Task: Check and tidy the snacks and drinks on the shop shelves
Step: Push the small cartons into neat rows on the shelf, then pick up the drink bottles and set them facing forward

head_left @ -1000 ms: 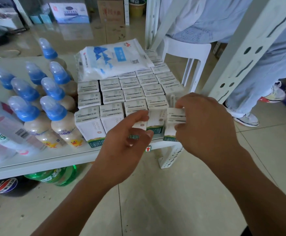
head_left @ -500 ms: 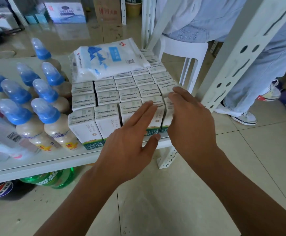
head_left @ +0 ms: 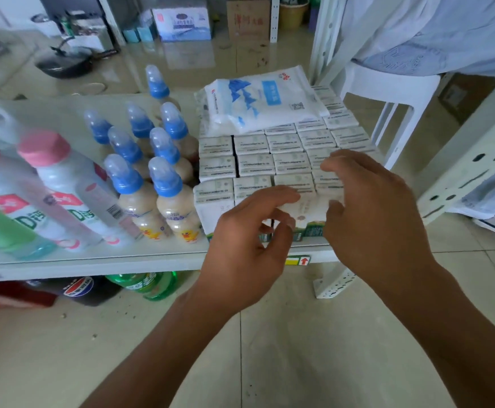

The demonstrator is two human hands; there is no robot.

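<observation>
A block of white milk cartons (head_left: pixel 287 163) stands in rows on the right end of the glass shelf (head_left: pixel 93 262). My left hand (head_left: pixel 249 231) reaches the front row, index finger on top of a front carton (head_left: pixel 308 210) and thumb on its face. My right hand (head_left: pixel 370 213) is just to its right, fingers curled over the carton tops and thumb against the same front carton. A white and blue soft packet (head_left: pixel 264 101) lies on the rear cartons. Motion blur hides the exact finger contact.
Several blue-capped bottles (head_left: pixel 163 184) stand left of the cartons, with pink-capped bottles (head_left: pixel 52 172) further left. Green bottles (head_left: pixel 149 285) lie under the shelf. A white chair (head_left: pixel 387 83), a seated person (head_left: pixel 417 30) and the shelf upright (head_left: pixel 476 160) are close on the right.
One second ago both hands held front cartons. Half a second ago they lay flat on the carton tops. Now the fingers curl again around a front carton, and the view has shifted left.
</observation>
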